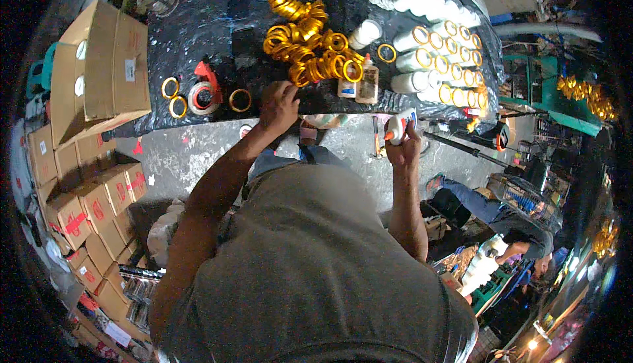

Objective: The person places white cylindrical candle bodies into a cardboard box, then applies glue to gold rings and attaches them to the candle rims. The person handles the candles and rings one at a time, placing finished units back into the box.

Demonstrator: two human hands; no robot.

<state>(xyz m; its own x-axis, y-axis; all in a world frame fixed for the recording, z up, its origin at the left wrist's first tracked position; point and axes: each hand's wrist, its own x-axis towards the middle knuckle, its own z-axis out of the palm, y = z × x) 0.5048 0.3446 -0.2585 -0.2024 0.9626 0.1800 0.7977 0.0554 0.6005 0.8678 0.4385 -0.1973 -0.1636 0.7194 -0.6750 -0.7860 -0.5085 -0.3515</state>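
My right hand [403, 147] is wrapped round a white glue bottle [399, 124] with an orange tip, held tilted just off the table's near edge. My left hand [279, 106] has its fingers curled at that edge, by the near end of a heap of shiny gold rings [310, 33]. What its fingertips hold, if anything, is hidden. To the left of this hand lies a single gold ring [240, 100]. Beyond it is a roll of tape [203, 97] with a red part on it, beside two more rings [174, 97]. Two bottles [359, 85] stand right of the heap.
Rows of white cylinders with gold rims [442, 53] fill the right of the black-covered table [224, 7]. A large cardboard box [105, 66] stands at its left end, with stacked cartons [92, 211] on the floor below. Another person [521, 231] works at the lower right, near a fan [524, 198].
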